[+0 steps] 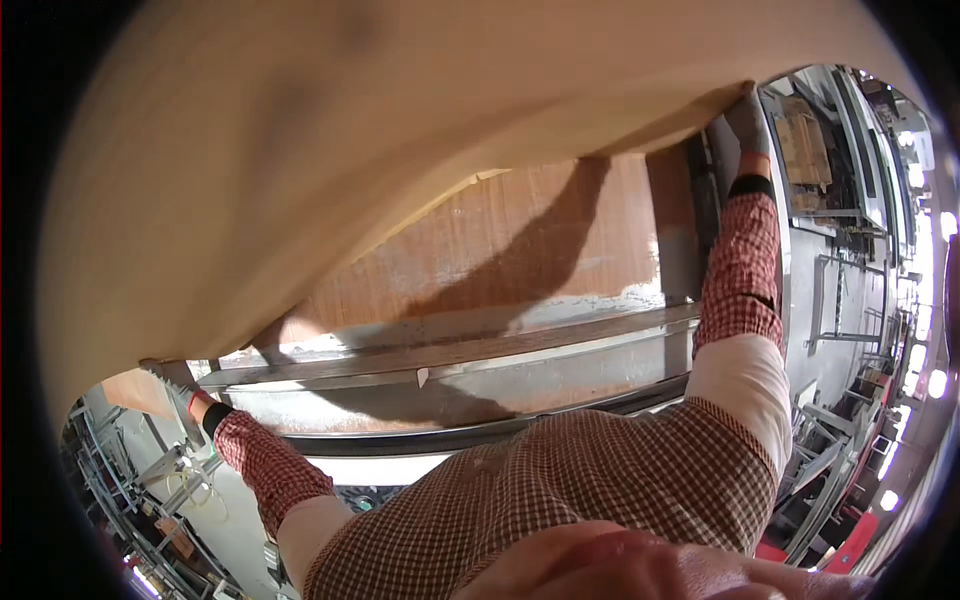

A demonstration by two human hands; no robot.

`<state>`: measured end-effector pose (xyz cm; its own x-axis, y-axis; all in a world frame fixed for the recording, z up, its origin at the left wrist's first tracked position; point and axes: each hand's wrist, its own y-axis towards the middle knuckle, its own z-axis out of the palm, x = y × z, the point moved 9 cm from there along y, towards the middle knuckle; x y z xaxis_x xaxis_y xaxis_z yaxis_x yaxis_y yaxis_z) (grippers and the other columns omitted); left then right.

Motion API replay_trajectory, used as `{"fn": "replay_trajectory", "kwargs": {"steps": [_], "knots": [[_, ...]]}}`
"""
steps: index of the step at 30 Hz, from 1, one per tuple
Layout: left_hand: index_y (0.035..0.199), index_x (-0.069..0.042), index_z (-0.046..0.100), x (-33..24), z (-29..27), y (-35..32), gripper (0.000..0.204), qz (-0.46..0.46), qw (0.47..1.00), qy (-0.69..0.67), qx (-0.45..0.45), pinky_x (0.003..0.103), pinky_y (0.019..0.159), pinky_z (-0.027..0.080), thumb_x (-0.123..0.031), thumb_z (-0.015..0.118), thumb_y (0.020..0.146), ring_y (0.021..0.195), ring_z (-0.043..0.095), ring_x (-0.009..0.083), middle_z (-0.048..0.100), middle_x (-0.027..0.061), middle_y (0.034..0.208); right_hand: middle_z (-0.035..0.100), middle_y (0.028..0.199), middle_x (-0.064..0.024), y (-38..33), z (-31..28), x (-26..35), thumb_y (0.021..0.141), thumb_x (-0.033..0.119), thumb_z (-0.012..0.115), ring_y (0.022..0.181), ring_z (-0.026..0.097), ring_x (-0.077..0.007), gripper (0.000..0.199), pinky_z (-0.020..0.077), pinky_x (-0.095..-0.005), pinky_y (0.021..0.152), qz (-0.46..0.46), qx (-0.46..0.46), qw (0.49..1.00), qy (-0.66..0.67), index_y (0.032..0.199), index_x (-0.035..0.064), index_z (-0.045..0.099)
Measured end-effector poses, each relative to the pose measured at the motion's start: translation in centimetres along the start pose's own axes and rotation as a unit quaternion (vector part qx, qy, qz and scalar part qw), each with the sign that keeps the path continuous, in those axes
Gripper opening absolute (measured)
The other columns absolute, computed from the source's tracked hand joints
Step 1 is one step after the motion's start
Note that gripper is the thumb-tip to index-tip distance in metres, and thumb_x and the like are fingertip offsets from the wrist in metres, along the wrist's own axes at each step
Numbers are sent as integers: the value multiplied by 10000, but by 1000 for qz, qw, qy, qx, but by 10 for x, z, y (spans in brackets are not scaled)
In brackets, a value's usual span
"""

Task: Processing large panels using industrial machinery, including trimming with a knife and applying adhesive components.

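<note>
1. Large tan sheet (pixel 200 200): raised and bowed, fills upper view, over worn brown bench (pixel 480 240).
2. Left hand (pixel 176 380): clamped on sheet's lower-left edge; fingertips unclear.
3. Right hand (pixel 746 122): clamped on sheet's right corner; fingers partly hidden.
4. Hands well apart.
5. Dark bar (pixel 500 352) runs along bench, near person's checked apron (pixel 520 480).
</note>
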<state>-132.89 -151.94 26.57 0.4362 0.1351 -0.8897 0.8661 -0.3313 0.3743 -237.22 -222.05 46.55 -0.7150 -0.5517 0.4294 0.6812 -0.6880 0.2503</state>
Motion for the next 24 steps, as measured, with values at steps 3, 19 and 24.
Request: {"fn": "replay_trajectory", "kwargs": {"steps": [3,19,24], "knots": [[1301,9,442,-82,-156,25,432,186,932,305,-64,362,1006,355,-291,402,992,1195,451,213,475,78,1331,567,1234,-81,13,-99,-166,950,434,505,1150,499,-244,496,335,-415,1053,-173,-328,884,-286,1239,31,520],[1377,0,416,-173,-51,78,519,28,942,327,62,308,1017,378,-363,354,1011,1175,504,219,513,128,1335,307,1496,-95,-91,69,-126,1007,397,392,1382,275,-172,623,188,-295,1153,-51,-372,664,-647,1429,-47,279],[1333,13,482,-37,-32,130,520,-163,949,179,201,308,975,416,-377,367,1008,1108,560,219,582,113,1264,301,1500,-117,-134,45,-182,1004,400,390,1395,253,-176,622,192,-296,1150,62,-384,579,-716,1438,-31,275]]}}
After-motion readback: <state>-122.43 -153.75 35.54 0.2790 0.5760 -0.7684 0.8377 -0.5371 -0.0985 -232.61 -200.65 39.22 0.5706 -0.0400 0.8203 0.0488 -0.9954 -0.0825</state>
